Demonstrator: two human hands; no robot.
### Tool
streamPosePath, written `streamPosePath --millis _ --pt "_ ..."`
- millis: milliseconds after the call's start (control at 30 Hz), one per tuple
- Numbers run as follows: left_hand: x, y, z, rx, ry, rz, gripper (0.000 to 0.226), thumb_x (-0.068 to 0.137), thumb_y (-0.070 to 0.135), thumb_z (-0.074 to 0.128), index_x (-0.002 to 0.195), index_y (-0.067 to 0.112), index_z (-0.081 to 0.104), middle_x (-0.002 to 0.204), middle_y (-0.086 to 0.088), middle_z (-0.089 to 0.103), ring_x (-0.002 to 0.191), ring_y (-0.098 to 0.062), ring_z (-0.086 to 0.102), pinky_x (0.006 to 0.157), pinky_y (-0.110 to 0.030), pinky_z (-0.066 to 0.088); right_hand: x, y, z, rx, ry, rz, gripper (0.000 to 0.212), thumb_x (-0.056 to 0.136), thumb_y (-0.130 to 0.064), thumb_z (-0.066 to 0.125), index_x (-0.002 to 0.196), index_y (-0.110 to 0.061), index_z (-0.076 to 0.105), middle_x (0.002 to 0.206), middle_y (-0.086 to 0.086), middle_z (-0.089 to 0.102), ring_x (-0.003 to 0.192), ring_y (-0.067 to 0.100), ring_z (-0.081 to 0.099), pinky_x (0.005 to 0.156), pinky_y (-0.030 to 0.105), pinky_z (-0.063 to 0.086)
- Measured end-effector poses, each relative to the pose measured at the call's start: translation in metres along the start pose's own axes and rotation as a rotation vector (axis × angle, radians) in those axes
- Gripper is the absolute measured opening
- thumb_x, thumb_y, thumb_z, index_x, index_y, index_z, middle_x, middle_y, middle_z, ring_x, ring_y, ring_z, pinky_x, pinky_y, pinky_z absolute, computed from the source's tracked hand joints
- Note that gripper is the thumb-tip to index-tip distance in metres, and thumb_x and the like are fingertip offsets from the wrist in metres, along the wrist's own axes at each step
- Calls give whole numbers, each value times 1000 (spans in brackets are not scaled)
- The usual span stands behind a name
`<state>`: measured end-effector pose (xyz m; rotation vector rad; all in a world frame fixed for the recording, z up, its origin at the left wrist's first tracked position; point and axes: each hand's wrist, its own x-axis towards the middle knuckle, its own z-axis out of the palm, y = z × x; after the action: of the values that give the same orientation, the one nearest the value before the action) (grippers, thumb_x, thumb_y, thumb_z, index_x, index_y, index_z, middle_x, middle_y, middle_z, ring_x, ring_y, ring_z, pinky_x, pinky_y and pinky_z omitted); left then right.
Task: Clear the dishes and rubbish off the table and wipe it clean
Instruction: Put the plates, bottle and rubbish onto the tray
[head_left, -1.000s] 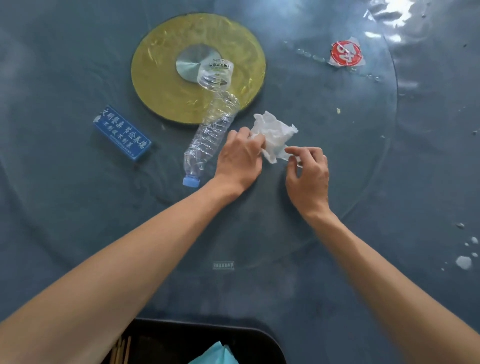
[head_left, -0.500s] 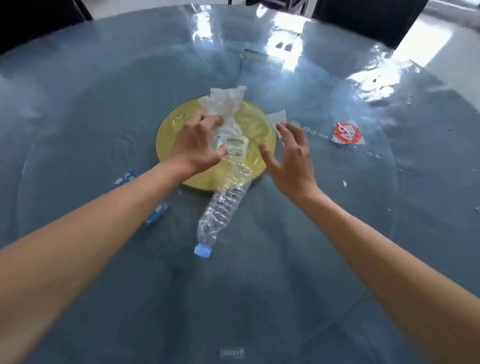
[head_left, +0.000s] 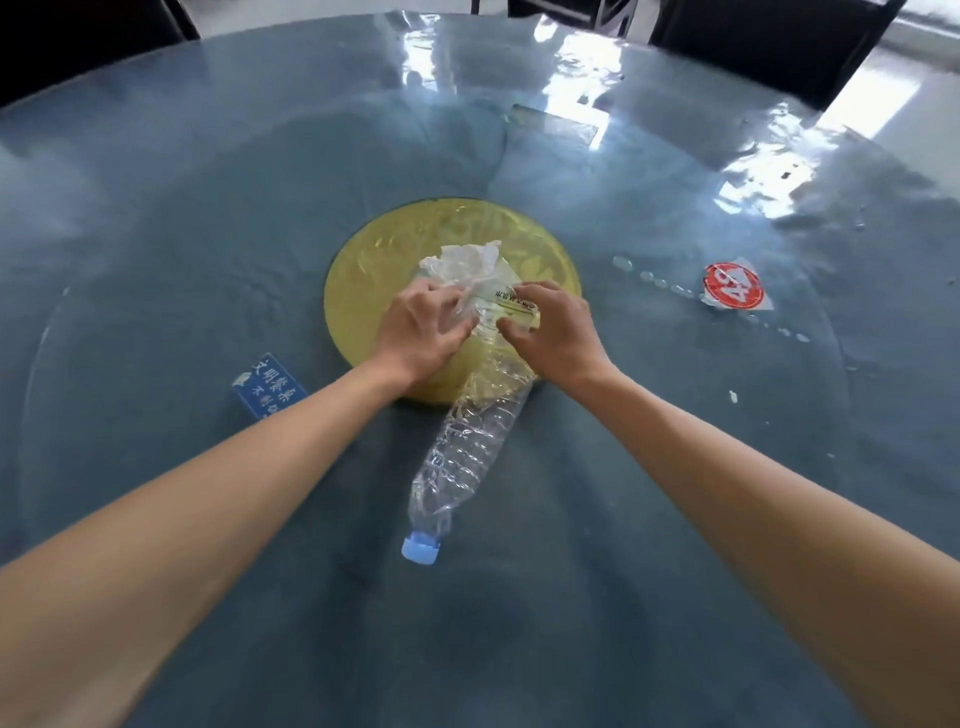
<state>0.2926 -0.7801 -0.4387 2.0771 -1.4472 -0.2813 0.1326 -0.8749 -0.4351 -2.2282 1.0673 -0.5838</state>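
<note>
- big round table (head_left: 156, 208) with a blue-grey cloth under shiny clear plastic, window glare all over the far side
- a yellow disc (head_left: 363, 291) sits flat in the middle of it
- both bare arms are stretched out over the table and the hands meet right over that disc
- left hand (head_left: 421, 327) is curled around a crumpled white tissue (head_left: 465, 265) plus some clear plastic; the tissue pokes out past the fingers on the far side
- right hand (head_left: 558, 332) is curled too, fingertips pinching a clear plastic cup (head_left: 511, 309) with printed lettering, pressed up against what the left hand has
- honestly can't tell exactly where the cup ends and the other clear plastic starts, it's all bunched together between the two hands
- a crushed clear water bottle (head_left: 462, 452) lies on its side on the table, blue cap (head_left: 420, 550) pointing toward the person, its far end up on the disc just under the hands; looks like neither hand has hold of it
- a blue sign with white characters (head_left: 265, 384) lies flat left of the disc, partly hidden by the left forearm
- a red and white round wrapper (head_left: 732, 286) sits well off to the right, with a trail of water droplets (head_left: 654, 280) beside it
- a small white crumb (head_left: 733, 397) is on the table right of the right forearm
- dark chairs (head_left: 769, 47) stand at the far edge
</note>
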Motion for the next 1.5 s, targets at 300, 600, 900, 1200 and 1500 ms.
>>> streamPosePath --millis 300,600,900,1200,1500 --pt "-74 66 -80 -238 81 10 54 81 34 83 125 8 69 112 -8 66 93 -18 65 82 -34 59 -81 -47 -74 173 245 -97 49 83 -19 86 126 -4 71 130 6 66 108 5 61 77 2 50" --pt "-264 136 -133 -1068 33 -511 25 89 31 62 91 9 73 90 -13 67 92 -24 60 93 -51 52 -261 -90 -120 294 229 14 47 83 -18 86 126 -8 71 127 -2 65 112 3 62 78 8 55" --pt "-464 166 -125 -1402 21 -813 49 95 29 53 117 -13 62 112 -22 67 111 -28 64 100 -44 55 -452 -107 -116 380 73 201 48 81 -13 88 126 -12 72 124 -6 67 110 -7 63 76 6 52" --pt "-576 149 -122 -1214 -133 -909 21 97 18 62 112 9 74 113 -14 73 109 -24 70 97 -41 54 -581 -118 -86 302 -21 320 52 80 -11 88 128 -12 69 122 -9 63 114 -6 62 80 8 54" --pt "-574 112 -104 -600 -329 -791 22 99 22 53 107 30 72 107 2 73 100 -19 69 89 -40 59 -605 -120 -35 28 -269 445 78 83 -30 86 150 -20 49 157 -2 43 142 18 43 116 40 42"
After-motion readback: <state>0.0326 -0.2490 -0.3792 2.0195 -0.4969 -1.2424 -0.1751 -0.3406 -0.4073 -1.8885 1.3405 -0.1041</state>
